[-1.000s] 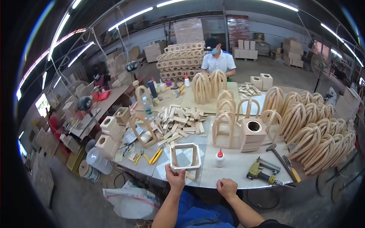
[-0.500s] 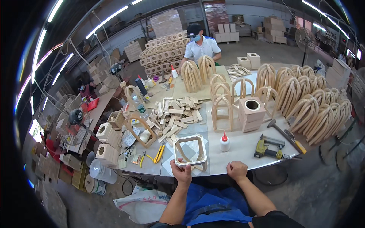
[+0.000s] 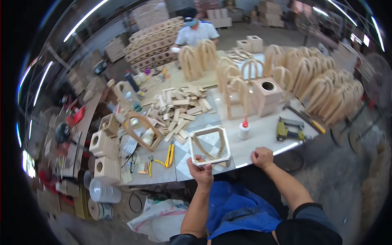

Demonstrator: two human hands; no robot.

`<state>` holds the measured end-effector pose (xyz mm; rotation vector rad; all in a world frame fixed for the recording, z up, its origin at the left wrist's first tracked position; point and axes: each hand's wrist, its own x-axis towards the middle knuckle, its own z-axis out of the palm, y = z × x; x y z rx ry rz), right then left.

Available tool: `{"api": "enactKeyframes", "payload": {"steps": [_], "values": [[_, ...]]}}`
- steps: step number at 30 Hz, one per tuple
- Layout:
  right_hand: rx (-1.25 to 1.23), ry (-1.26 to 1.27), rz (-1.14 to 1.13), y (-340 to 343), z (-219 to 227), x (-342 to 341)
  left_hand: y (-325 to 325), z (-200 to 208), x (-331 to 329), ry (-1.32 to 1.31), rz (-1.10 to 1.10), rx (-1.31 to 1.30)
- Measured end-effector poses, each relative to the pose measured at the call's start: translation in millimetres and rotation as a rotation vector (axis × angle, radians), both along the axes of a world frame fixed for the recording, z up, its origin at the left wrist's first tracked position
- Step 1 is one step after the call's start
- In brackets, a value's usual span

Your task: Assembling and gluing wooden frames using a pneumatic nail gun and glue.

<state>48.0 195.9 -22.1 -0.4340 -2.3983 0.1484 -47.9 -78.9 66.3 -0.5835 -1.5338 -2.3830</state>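
My left hand [image 3: 201, 173] grips the near edge of a square wooden frame [image 3: 227, 145] with pale rims and slanting inner pieces. The frame is tilted just over the table's front edge, and some of my fingers are hidden beneath it. At the table edge to the right, my right hand [image 3: 262, 157] is curled into a fist with nothing visible in it. Nearest to that fist stands a white squeeze bottle [image 3: 244, 132] with a red tip. Farther right lies a yellow-green nail gun [image 3: 281, 132].
Small wood blocks [image 3: 179, 108] are heaped mid-table, with yellow-handled pliers [image 3: 169, 156] nearer me. A holed wooden box [image 3: 265, 98] stands before many bent-wood arches [image 3: 318, 81]. A hammer [image 3: 300, 114] lies at the right. Across the table is a co-worker [image 3: 197, 32].
The whole view has shifted and tilted. My left hand still holds the frame, which now leans at a slightly different angle. My right fist remains by the table edge.
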Motion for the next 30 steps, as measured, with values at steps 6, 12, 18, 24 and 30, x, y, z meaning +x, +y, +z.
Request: {"api": "enactKeyframes", "payload": {"steps": [6,12,18,24,30], "values": [[-0.01,0.031,0.051,5.6,-11.6,-3.9,1.6,-1.3,-6.8,0.055,0.0,-0.021],[0.0,0.04,0.041,7.8,-12.6,-0.9,10.7,5.6,-5.6,0.125,-0.003,-0.107],[-0.016,0.075,0.072,8.1,-16.6,-1.4,14.7,15.4,1.8,0.108,0.005,-0.152],[-0.025,0.092,0.094,9.9,-15.6,2.8,13.9,6.5,2.4,0.063,-0.012,-0.214],[-0.125,0.105,0.234,11.8,-15.2,19.2,34.3,14.6,14.6,0.12,0.159,-0.268]]}}
